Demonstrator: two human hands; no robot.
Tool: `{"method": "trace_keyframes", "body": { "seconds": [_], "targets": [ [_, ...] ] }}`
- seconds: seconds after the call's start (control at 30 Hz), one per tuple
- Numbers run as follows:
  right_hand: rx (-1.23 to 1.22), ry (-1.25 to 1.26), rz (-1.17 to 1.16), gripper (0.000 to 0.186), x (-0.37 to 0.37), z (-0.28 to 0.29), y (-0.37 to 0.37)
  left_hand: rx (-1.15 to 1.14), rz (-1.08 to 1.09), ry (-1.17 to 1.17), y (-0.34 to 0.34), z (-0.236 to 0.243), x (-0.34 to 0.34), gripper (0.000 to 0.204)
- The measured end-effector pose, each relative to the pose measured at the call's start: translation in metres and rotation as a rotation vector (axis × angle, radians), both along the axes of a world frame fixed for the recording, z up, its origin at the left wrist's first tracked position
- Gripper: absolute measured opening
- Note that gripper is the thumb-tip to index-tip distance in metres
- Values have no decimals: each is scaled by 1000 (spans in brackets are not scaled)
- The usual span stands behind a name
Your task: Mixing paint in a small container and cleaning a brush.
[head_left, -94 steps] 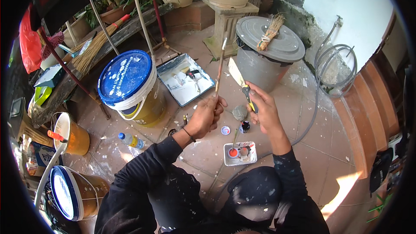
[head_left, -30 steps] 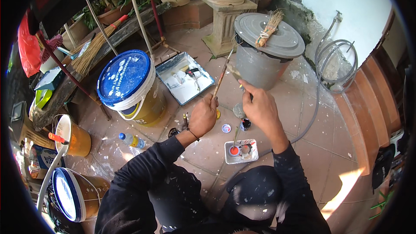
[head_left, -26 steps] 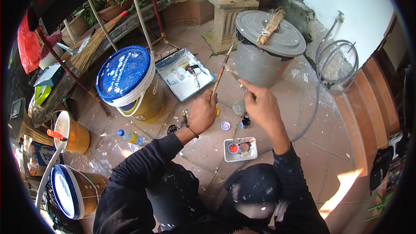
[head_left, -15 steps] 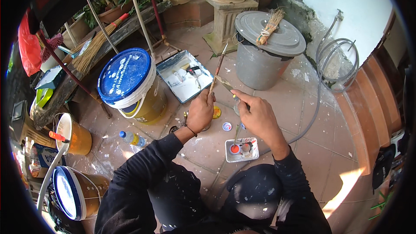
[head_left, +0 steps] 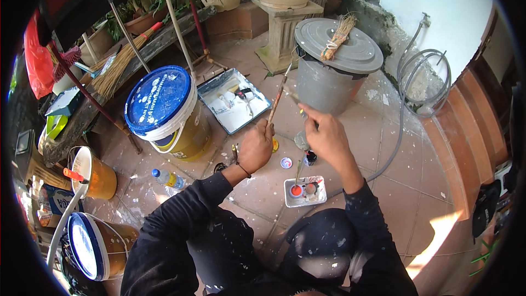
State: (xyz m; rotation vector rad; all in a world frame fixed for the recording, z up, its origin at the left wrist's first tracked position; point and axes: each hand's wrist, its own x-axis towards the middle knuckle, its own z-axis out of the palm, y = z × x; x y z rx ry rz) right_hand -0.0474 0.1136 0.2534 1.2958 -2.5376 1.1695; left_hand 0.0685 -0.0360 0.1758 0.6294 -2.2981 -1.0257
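My left hand (head_left: 256,146) is closed around a thin, brown-handled paintbrush (head_left: 278,97), its pale pointed tip upward and away from me. My right hand (head_left: 327,141) grips a narrow, blade-like tool (head_left: 293,98), blurred, pointing at the brush; whether they touch I cannot tell. Below my hands sits a small white tray (head_left: 293,201) with a pot of red paint (head_left: 296,191) and a greyish pot (head_left: 310,188). A thin stick leans in the red one. Beside my right wrist stands a small dark jar (head_left: 310,158). A round lid (head_left: 286,162) lies on the tiles.
A blue-lidded paint bucket (head_left: 167,111) and a paint tray (head_left: 229,125) are at left. A grey bin (head_left: 327,87) carries a bundled brush (head_left: 338,38). A hose (head_left: 402,126) crosses the floor at right. A water bottle (head_left: 168,177) lies near my left forearm.
The blade-like tool in my right hand has shifted up along the paintbrush and blurred. My right hand has moved slightly up and right, uncovering more of the dark jar.
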Motion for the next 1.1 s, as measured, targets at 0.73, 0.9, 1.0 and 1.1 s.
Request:
{"method": "trace_keyframes", "body": {
  "seconds": [0.73, 0.9, 1.0, 1.1],
  "targets": [
    [-2, -103, 46, 41, 1, -15, 5, 1047, -220, 108, 1, 10, 3, 38],
    [45, -95, 79, 40, 0, -14, 4, 1067, -194, 77, 1, 8, 3, 38],
    [40, -79, 57, 40, -1, -7, 3, 920, -158, 64, 5, 9, 1, 39],
    [57, -139, -18, 38, -1, 2, 0, 919, -185, 10, 6, 9, 0, 40]
  ]
}}
